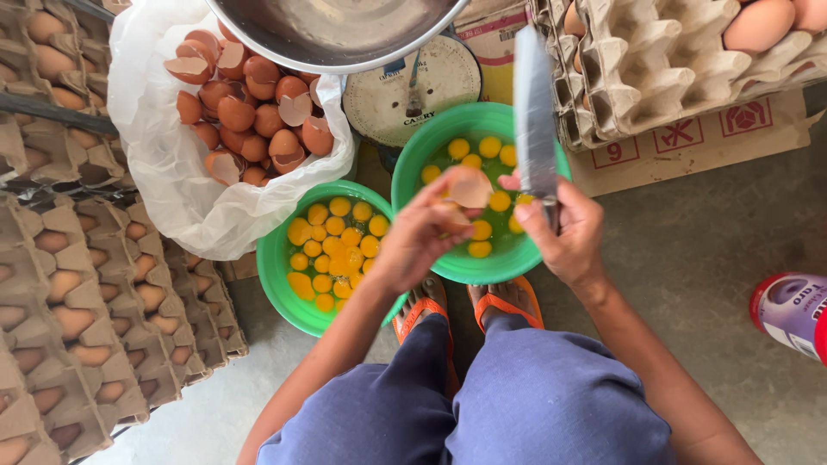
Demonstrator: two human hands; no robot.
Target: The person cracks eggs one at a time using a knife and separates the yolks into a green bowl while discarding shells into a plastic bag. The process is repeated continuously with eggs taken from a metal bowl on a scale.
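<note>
Brown cracked eggshell (468, 187) gripped in left hand (419, 234); right hand (566, 231) clenches steel knife (535, 116), 12 o'clock over green plastic bowl (431, 146); shell fragments could drop into yolks.

Glossy green plastic bowls (439, 151), shiny metal knife blade (534, 112), matt rough pulp-paper egg trays (629, 60), thin white plastic bag (172, 181)

Surface: grey concrete floor (706, 258), bare at right and at lower left.
Centre: two green bowls (277, 267) of yolks, touching, set side by side.
Behind the bowls: dial scale (379, 103) carrying a steel bowl.
Left: stacked egg trays (77, 284), filled with brown eggs.
Upper left: white plastic bag (164, 172) of broken shells.
Upper right: flattened cardboard (689, 146) under more egg trays.
Right edge: purple-and-white can (792, 312), lying tilted.
Bottom: two feet in orange sandals (508, 301).
</note>
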